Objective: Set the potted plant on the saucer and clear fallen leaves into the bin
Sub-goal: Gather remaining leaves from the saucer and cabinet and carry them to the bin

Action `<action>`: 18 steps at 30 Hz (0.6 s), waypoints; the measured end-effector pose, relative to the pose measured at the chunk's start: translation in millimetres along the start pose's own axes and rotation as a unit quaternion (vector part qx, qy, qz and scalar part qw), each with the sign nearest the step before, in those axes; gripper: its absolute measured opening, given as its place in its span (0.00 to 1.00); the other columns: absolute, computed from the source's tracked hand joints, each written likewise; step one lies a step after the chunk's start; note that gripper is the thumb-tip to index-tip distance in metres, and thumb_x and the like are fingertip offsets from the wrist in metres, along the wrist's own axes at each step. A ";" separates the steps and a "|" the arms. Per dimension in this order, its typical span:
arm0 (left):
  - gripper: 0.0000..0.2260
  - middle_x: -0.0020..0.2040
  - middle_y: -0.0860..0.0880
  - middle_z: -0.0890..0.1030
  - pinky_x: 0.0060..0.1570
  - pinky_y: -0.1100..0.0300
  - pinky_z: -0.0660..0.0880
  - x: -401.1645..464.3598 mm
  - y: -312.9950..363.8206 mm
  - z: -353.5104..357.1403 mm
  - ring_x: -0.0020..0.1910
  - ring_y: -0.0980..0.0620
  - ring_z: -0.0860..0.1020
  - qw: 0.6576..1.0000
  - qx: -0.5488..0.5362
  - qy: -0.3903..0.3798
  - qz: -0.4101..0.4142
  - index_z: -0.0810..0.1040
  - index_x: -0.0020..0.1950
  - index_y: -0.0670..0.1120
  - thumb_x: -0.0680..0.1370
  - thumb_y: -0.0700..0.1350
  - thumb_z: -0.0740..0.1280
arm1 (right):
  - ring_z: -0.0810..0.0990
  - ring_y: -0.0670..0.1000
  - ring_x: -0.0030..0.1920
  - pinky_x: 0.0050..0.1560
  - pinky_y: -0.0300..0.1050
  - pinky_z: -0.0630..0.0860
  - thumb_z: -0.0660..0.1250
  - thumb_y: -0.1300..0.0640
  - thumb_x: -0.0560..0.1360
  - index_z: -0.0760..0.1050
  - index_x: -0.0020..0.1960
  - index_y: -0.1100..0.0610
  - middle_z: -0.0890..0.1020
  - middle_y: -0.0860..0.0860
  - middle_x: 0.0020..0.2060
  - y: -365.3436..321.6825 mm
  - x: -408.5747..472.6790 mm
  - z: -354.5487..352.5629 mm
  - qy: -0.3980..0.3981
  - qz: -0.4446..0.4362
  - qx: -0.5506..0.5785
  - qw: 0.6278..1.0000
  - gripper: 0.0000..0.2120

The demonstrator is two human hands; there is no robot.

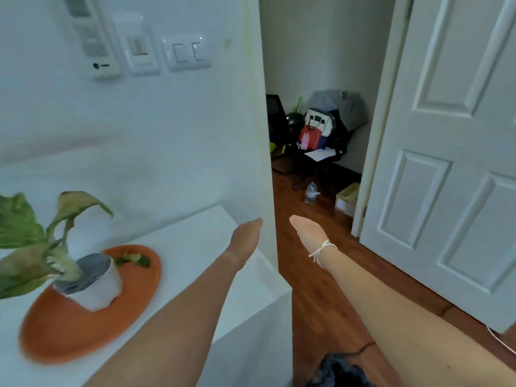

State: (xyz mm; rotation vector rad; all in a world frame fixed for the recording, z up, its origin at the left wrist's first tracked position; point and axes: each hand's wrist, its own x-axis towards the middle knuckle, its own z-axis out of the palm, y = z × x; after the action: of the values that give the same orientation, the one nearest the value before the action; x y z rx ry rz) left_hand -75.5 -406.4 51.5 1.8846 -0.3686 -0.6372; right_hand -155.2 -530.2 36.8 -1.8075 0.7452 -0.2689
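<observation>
A potted plant in a white pot (95,286) with drooping green and yellowed leaves stands on an orange saucer (83,325) at the left, on a white cabinet top (195,241). A few small green fallen leaves (134,258) lie on the saucer behind the pot. My left hand (247,238) reaches forward over the cabinet's right edge, its fingers hidden behind the wall corner. My right hand (308,233) stretches forward over the wooden floor, a white string around its wrist, and holds nothing. A dark bag (339,370), perhaps the bin liner, shows at the bottom edge.
A white wall corner (265,163) stands just ahead of my hands, with switches (187,53) higher up. A white door (452,163) stands open at the right. Beyond the doorway are bags on a chair (315,132), a plastic bottle (311,192) and a cardboard box (347,198).
</observation>
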 end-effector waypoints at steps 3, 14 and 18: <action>0.14 0.60 0.48 0.74 0.68 0.50 0.68 -37.4 -24.1 -56.5 0.61 0.46 0.74 0.999 -0.027 0.040 -0.023 0.73 0.60 0.46 0.79 0.51 0.56 | 0.69 0.57 0.70 0.71 0.48 0.64 0.55 0.54 0.80 0.69 0.69 0.62 0.72 0.58 0.70 -25.0 -19.4 49.9 -0.038 -0.034 -0.026 0.998 0.21; 0.11 0.51 0.49 0.72 0.57 0.53 0.69 -166.9 -121.2 -191.0 0.50 0.50 0.70 0.987 -0.055 0.144 -0.038 0.75 0.47 0.51 0.80 0.50 0.54 | 0.68 0.52 0.71 0.67 0.43 0.66 0.58 0.49 0.78 0.67 0.72 0.55 0.69 0.50 0.72 -53.2 -138.3 203.3 -0.161 -0.086 -0.045 0.982 0.23; 0.10 0.49 0.49 0.76 0.53 0.55 0.68 -196.7 -140.5 -221.1 0.51 0.50 0.72 0.980 -0.074 0.182 -0.039 0.74 0.45 0.52 0.81 0.48 0.54 | 0.69 0.53 0.70 0.67 0.44 0.64 0.58 0.49 0.78 0.68 0.70 0.55 0.70 0.52 0.71 -59.1 -161.2 229.9 -0.179 -0.096 -0.049 0.978 0.23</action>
State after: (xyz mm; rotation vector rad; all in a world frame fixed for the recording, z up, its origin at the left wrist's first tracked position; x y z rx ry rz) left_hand -110.9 -81.0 38.1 1.8316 -0.0111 -0.3484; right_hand -139.4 -243.7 34.7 -1.9546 0.3358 -0.0277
